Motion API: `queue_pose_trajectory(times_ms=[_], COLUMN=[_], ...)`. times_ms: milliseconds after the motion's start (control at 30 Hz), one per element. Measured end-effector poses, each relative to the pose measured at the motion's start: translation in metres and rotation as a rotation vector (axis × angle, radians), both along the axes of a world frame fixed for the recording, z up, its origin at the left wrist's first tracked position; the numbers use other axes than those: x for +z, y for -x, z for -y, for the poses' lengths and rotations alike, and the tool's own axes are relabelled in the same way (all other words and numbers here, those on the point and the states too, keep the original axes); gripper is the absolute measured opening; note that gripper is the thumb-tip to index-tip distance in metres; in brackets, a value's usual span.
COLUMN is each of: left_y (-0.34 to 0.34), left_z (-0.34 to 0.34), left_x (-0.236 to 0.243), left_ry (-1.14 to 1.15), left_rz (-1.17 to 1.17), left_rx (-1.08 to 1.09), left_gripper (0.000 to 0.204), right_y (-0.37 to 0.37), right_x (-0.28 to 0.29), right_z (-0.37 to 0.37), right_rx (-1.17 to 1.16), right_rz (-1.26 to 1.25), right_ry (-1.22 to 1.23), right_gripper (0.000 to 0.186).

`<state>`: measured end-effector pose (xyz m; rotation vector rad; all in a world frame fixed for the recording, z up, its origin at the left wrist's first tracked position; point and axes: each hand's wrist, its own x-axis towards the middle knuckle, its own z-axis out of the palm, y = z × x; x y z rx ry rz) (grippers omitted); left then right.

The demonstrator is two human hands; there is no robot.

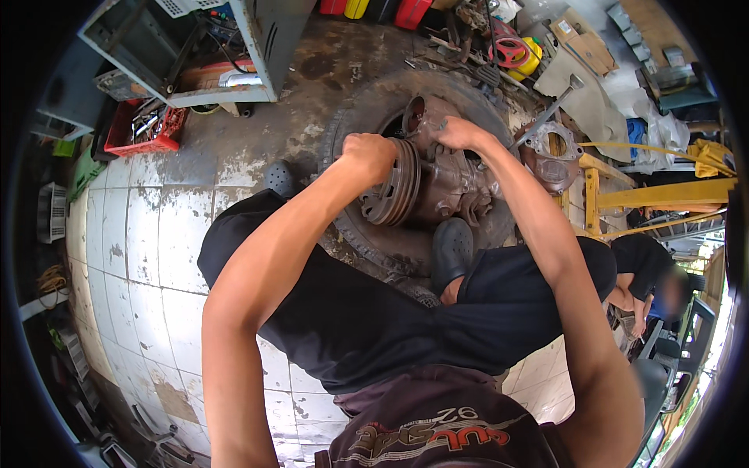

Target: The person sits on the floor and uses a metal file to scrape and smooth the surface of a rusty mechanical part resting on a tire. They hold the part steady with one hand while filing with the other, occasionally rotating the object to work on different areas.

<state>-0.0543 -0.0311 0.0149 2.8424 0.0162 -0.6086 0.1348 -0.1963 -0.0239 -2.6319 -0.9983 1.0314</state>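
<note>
A brown, greasy metal machine with a grooved pulley on its left side rests on a tyre laid flat on the floor. My left hand is closed at the upper left rim of the pulley, with its fingertips hidden. My right hand is closed on the upper part of the machine, beside its round open end. Most of its fingers are out of sight behind the metal. A dark clog on my foot sits just below the machine, against the tyre.
A grey metal cabinet and a red crate of tools stand at the far left. Right of the tyre are a round metal casting, a long metal bar and a yellow frame. Another person crouches at the right.
</note>
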Motion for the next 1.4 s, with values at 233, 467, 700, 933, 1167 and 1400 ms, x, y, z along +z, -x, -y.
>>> queue_pose_trajectory(times_ms=[233,467,700,933,1167,1400], left_y=[-0.007,-0.009,-0.008,-0.016,-0.015,-0.018], left_z=[-0.001,0.004,0.001,0.005,0.010,0.011], left_x=[-0.014,-0.016,-0.026,-0.032,-0.034,-0.035], left_ry=[0.020,-0.010,0.005,-0.006,-0.028,-0.048], left_rz=[0.017,-0.007,-0.030,-0.050,-0.078,-0.077], left_rx=[0.039,0.002,0.027,-0.008,0.012,-0.010], left_gripper=[0.021,0.018,0.019,0.019,0.020,0.021], right_y=[0.012,0.022,0.020,0.006,0.003,-0.011], right_x=[-0.035,-0.009,0.014,-0.056,-0.046,-0.072], right_z=[0.020,0.013,-0.006,0.038,0.021,0.024], right_rx=[-0.057,0.121,-0.090,-0.143,-0.121,-0.301], right_rz=[0.334,0.135,0.097,0.133,0.198,0.133], right_ry=[-0.463,-0.061,-0.247,-0.422,-0.133,-0.346], right_gripper=[0.044,0.033,0.039,0.046,0.054,0.056])
